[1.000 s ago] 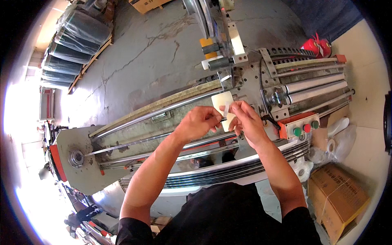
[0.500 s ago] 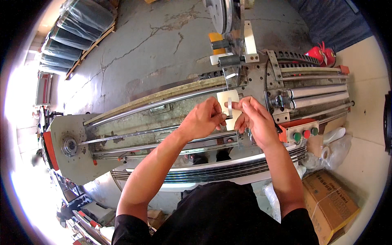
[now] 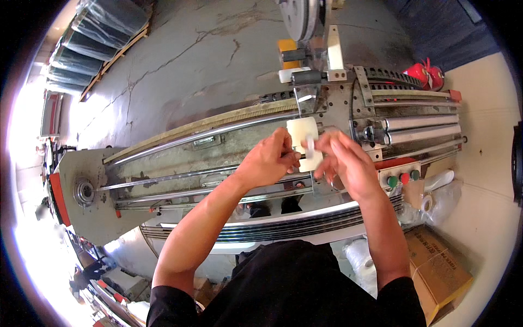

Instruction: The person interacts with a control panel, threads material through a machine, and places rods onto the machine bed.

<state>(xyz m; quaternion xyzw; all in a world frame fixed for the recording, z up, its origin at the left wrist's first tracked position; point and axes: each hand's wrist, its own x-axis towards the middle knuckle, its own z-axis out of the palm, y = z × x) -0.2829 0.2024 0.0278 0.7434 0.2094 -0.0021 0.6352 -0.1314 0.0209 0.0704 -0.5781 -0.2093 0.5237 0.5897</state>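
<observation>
My left hand [image 3: 268,157] is closed in a pinch at the left edge of a cream-coloured, rounded piece [image 3: 301,126] on the machine. A short dark bit shows at its fingertips; I cannot make out what it is. My right hand [image 3: 348,163] is at the piece's right side, palm inward, its fingers bent and apart and slightly blurred. A translucent whitish strip or ring [image 3: 310,146] stands in front of the cream piece, close to the right index finger. Whether that finger touches it is unclear.
Long metal rails [image 3: 174,177] run left to an end plate [image 3: 81,199]. A control box [image 3: 404,173] with green and red buttons lies right of my hand. A large wheel [image 3: 297,19] rises behind. Fire extinguishers [image 3: 425,74] and a cardboard box [image 3: 438,275] are at right.
My right hand has drawn slightly right, and its index finger no longer reaches as far across the cream piece. The translucent strip has tilted and looks shorter. My left hand keeps its pinch.
</observation>
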